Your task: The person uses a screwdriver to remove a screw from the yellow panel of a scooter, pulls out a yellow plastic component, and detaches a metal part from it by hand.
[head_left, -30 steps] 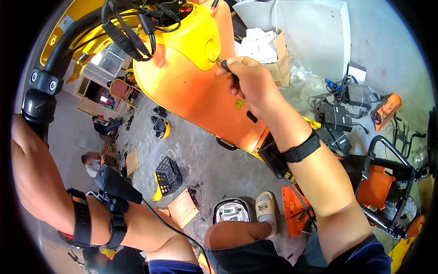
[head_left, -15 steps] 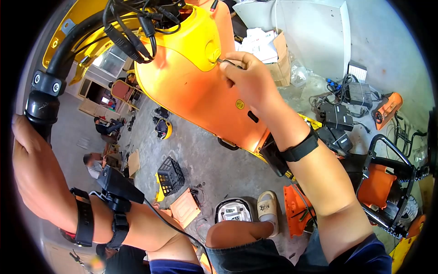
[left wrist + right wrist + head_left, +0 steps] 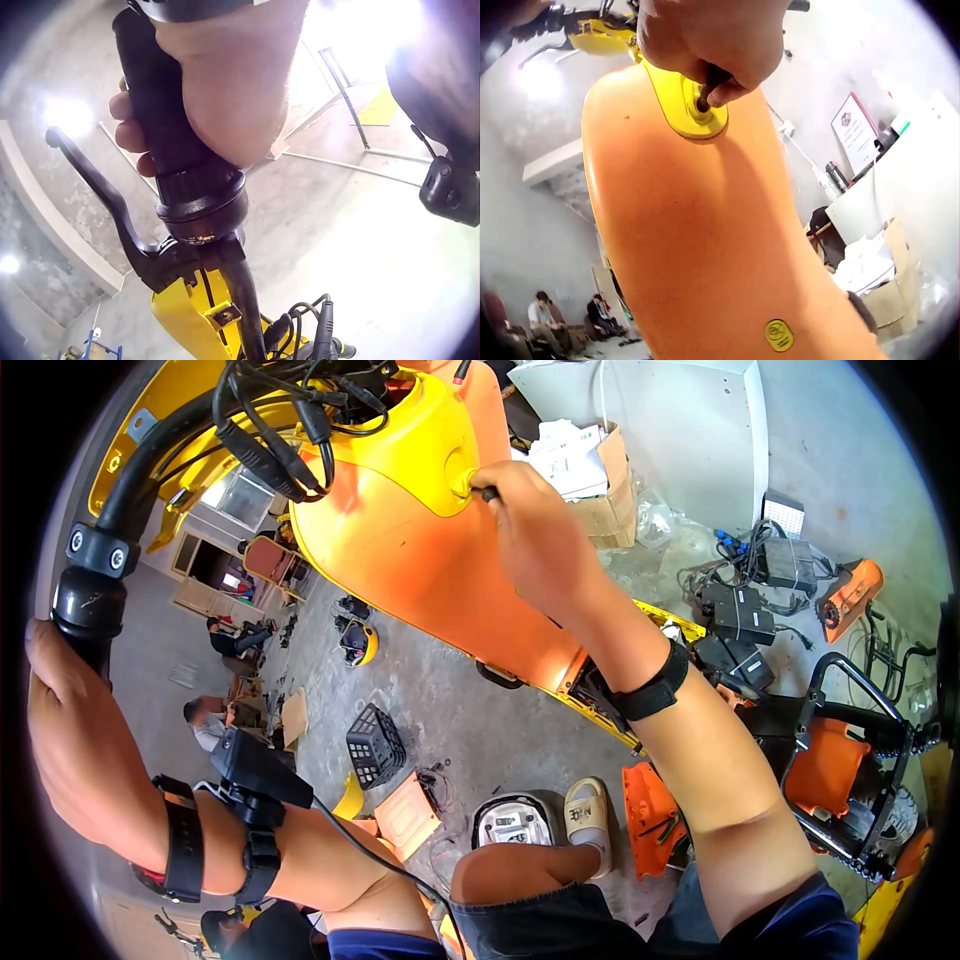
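2 hands busy, well apart. Far left: left hand (image 3: 60, 730) wrapped tight round the black handlebar grip (image 3: 161, 142), fingers curled fully about it, brake lever (image 3: 94, 187) jutting out just beside the knuckles. Next along, a bundle of black cables (image 3: 290, 430) spilling over the yellow panel (image 3: 420, 440). Below, the glossy orange body shell (image 3: 430, 580), smooth and curved, with 1 small round yellow sticker (image 3: 778, 334) low down. At the round recess in the yellow panel's lower edge: screwdriver (image 3: 707, 84), dark and mostly hidden, clamped in the curled fingers of the right hand (image 3: 535, 530), tip seated in the recess. Further right and on the concrete floor (image 3: 450, 710): black crate (image 3: 372, 745), cardboard box (image 3: 600, 500) of papers, grey electrical units (image 3: 740, 615) with tangled leads.
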Demonstrator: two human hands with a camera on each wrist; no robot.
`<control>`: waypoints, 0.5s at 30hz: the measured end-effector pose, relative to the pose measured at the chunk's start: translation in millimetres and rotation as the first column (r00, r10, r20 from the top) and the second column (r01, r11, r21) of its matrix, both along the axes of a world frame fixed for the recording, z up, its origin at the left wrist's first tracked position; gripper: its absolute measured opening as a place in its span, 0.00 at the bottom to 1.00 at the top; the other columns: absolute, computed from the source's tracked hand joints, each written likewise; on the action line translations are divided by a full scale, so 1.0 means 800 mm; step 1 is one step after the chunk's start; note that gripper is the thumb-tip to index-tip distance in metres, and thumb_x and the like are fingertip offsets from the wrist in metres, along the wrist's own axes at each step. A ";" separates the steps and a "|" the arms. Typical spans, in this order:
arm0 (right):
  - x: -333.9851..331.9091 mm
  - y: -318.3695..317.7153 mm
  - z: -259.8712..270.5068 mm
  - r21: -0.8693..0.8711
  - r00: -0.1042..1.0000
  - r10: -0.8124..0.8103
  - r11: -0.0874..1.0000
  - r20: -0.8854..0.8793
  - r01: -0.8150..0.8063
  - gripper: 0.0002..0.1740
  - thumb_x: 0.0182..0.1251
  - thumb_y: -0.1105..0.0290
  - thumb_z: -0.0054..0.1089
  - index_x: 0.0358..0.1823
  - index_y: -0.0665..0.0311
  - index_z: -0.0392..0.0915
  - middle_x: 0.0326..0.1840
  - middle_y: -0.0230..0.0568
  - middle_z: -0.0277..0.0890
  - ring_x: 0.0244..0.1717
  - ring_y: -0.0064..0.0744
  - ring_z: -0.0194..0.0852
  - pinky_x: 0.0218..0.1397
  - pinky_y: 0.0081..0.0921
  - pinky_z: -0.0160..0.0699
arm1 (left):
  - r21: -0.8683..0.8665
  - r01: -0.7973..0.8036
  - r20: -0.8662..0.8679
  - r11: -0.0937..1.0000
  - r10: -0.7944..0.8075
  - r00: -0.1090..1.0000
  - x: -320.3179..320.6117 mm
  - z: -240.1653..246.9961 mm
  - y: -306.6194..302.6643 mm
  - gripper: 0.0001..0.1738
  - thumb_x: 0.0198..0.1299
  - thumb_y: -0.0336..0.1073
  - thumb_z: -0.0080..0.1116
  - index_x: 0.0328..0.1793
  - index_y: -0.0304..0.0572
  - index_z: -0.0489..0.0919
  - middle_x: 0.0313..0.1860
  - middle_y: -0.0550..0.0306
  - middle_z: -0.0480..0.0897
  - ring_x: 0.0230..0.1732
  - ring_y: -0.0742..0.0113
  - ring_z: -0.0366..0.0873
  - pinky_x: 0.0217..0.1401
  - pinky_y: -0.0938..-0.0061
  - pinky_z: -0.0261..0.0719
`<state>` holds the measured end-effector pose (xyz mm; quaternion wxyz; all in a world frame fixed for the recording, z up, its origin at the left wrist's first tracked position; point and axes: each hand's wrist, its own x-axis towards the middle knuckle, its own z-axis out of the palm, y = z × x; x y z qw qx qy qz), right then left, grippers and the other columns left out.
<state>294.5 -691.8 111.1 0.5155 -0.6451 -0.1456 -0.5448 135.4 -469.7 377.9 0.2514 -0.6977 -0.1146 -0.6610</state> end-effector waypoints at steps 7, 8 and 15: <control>-0.013 0.027 0.005 0.453 0.939 0.258 0.881 -0.227 -0.132 0.11 0.73 0.77 0.52 0.54 0.70 0.76 0.45 0.43 0.81 0.45 0.37 0.80 0.51 0.32 0.78 | -0.117 -0.004 -0.021 0.993 0.001 1.000 -0.004 -0.002 -0.021 0.37 0.72 0.72 0.36 0.60 0.53 0.84 0.41 0.47 0.87 0.50 0.43 0.83 0.55 0.58 0.77; -0.019 0.020 0.012 0.452 0.939 0.259 0.882 -0.228 -0.134 0.11 0.73 0.77 0.52 0.54 0.70 0.76 0.45 0.43 0.81 0.45 0.37 0.80 0.51 0.32 0.78 | -0.225 0.015 -0.030 0.974 -0.022 0.999 -0.006 -0.004 -0.029 0.37 0.72 0.72 0.36 0.60 0.53 0.84 0.41 0.47 0.87 0.50 0.43 0.83 0.55 0.58 0.77; -0.013 -0.009 0.016 0.834 0.359 0.931 0.150 0.061 -0.531 0.13 0.75 0.72 0.52 0.56 0.69 0.75 0.40 0.34 0.80 0.37 0.21 0.73 0.42 0.22 0.72 | -0.159 0.021 0.013 0.987 -0.019 1.000 -0.002 -0.005 -0.020 0.38 0.72 0.72 0.36 0.61 0.53 0.83 0.43 0.46 0.88 0.51 0.42 0.82 0.56 0.58 0.77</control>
